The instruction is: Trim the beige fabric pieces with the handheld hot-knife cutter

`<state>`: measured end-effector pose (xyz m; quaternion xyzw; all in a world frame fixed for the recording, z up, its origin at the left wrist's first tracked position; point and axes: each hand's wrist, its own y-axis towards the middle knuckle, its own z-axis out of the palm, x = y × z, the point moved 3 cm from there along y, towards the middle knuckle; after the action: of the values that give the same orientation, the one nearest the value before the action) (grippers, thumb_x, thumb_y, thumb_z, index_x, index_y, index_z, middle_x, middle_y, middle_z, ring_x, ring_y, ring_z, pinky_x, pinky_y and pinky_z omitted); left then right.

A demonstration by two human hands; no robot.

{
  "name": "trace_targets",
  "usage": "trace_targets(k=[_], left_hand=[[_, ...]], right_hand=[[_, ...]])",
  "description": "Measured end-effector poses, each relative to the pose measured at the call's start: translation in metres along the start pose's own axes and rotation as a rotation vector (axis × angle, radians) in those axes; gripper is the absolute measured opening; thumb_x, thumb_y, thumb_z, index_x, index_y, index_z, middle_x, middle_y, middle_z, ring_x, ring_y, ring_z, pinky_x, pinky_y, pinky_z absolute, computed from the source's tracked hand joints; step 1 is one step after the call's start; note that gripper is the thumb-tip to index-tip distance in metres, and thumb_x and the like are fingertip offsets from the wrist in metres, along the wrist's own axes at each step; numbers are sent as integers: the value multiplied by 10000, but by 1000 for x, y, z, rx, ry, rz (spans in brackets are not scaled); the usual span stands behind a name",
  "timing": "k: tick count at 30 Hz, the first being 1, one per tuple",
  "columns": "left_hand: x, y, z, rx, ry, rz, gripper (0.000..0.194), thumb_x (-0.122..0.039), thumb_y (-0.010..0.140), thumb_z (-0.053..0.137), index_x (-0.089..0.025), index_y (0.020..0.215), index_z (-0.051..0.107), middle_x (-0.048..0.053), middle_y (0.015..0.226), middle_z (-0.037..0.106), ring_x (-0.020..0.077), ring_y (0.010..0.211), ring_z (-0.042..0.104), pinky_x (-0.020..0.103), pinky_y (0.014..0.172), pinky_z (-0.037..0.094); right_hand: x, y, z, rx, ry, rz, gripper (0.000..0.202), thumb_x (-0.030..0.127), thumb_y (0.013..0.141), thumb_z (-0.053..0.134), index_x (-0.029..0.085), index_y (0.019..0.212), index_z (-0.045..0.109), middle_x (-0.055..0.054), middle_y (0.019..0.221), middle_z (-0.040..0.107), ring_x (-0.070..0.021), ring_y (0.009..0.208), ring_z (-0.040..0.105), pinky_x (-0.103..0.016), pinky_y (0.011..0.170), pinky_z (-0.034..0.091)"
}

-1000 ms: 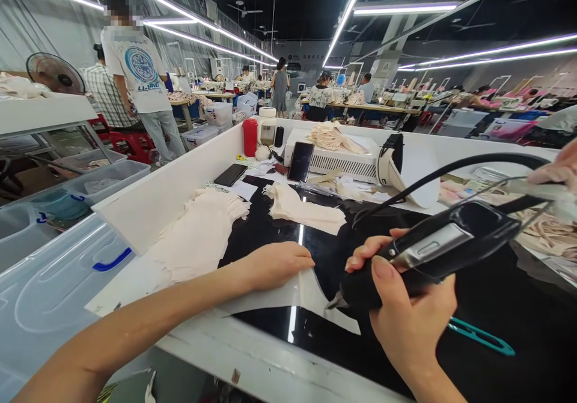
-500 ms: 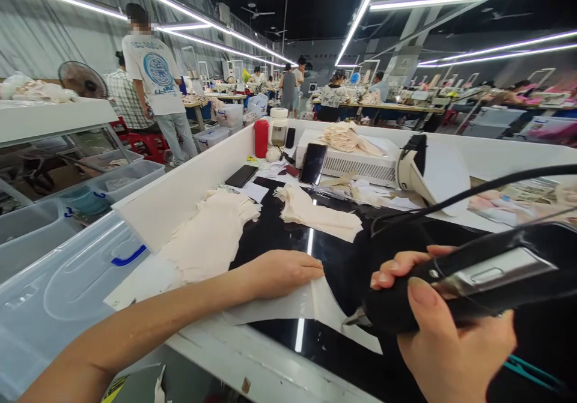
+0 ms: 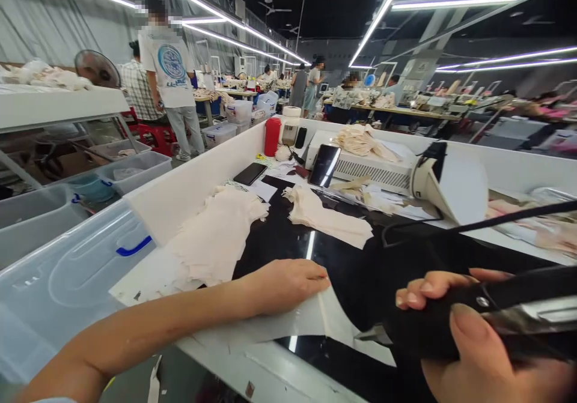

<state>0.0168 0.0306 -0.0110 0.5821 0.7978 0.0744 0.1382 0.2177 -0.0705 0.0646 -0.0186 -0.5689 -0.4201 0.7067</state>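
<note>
My left hand [image 3: 288, 283] reaches across from the lower left. Its fingers are pressed together on the edge of a pale, thin cloth piece [image 3: 311, 319], which spreads over the front of the glossy black work surface [image 3: 360, 286]. In my right hand [image 3: 487, 337], at the lower right, is a black corded hand tool [image 3: 433, 319] with a pointed metal tip. That tip lies at the edge of the cloth's narrow right end; whether it touches cannot be told. Beyond my left hand are a stack of cream cloth pieces [image 3: 220, 229] and a smaller stack [image 3: 327, 217].
Along the back stand a red cup [image 3: 271, 137], a phone [image 3: 324, 164], a white box [image 3: 374, 167] with cloth on top and a white lamp [image 3: 451, 181]. A black cable [image 3: 509, 217] crosses at right. Lidded plastic bin [image 3: 85, 283] at left; several people work beyond.
The view has shifted slightly, and my right hand with the tool sits farther right and lower. The tool's tip stays near the cloth's edge; my left hand keeps its hold.
</note>
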Motion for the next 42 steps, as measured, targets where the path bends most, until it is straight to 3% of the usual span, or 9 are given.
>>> trace_targets(k=[5, 9, 17, 28, 42], left_hand=[[1, -6, 1, -18, -7, 10, 383, -65, 1156, 579, -146, 1507, 709, 138, 1564, 755, 262, 1482, 719, 356, 1237, 596], [0, -8, -3, -49, 10, 23, 382, -50, 1150, 554, -141, 1487, 709, 148, 1564, 750, 248, 1429, 750, 348, 1202, 625], [0, -10, -8, -93, 8, 53, 390, -47, 1154, 474, -124, 1456, 709, 142, 1473, 791, 226, 1347, 787, 310, 1137, 655], [-3, -11, -8, -125, 22, 66, 395, -15, 1131, 456, -101, 1436, 692, 136, 1429, 799, 214, 1299, 799, 311, 1117, 673], [-5, -6, -7, -102, 12, 51, 316, -50, 1160, 503, -123, 1376, 722, 131, 1457, 797, 211, 1322, 796, 287, 1135, 655]], right_hand=[[6, 12, 14, -33, -4, 26, 445, 338, 706, 1003, 269, 1046, 725, 40, 709, 739, -195, 578, 680, -332, 534, 647], [-2, 28, 29, -79, 73, -10, 457, 322, 695, 986, 267, 1053, 707, 61, 721, 726, -168, 575, 666, -297, 534, 629], [-39, 46, 51, 13, 75, -78, 490, 471, 842, 1002, 268, 1117, 651, 66, 822, 736, -147, 655, 685, -303, 640, 618], [-50, 44, 57, 76, 78, -104, 395, 422, 921, 954, 281, 1134, 653, 82, 868, 752, -136, 653, 691, -320, 654, 627], [-46, 41, 55, 24, 58, -60, 510, 476, 839, 992, 273, 1140, 635, 76, 831, 739, -150, 636, 687, -321, 640, 609]])
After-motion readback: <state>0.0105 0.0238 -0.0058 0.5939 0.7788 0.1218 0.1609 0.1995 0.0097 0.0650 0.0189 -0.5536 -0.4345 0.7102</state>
